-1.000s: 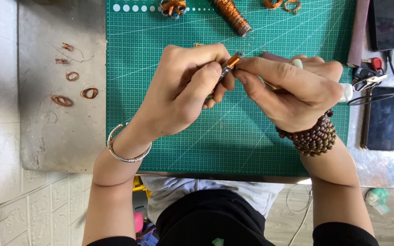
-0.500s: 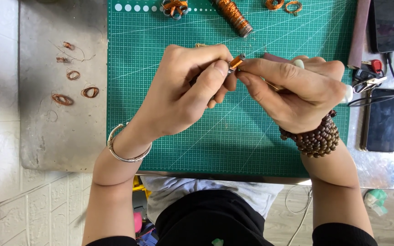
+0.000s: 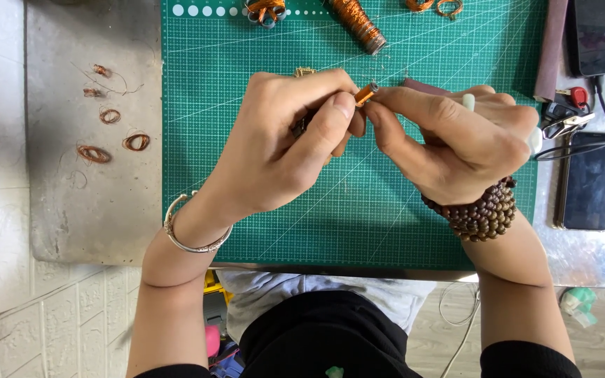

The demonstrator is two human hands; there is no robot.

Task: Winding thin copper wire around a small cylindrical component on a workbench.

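Note:
Above a green cutting mat (image 3: pixel 358 224), my left hand (image 3: pixel 281 143) pinches a small coil of copper wire (image 3: pixel 365 92) between thumb and fingers. A silver bangle circles that wrist. My right hand (image 3: pixel 456 140), with a brown bead bracelet on its wrist, meets the coil from the right; its fingertips close on the coil's end or a thin wire there. What else lies inside either palm is hidden.
A copper wire spool (image 3: pixel 356 22) and small copper pieces (image 3: pixel 266 10) lie at the mat's far edge. Several copper wire rings (image 3: pixel 110 133) sit on the grey slab at left. Two dark phones (image 3: pixel 589 178), a cable and pliers (image 3: pixel 561 126) are at right.
Both hands have stayed in place above the mat. The coil between the fingertips has turned slightly; nothing was picked up or let go.

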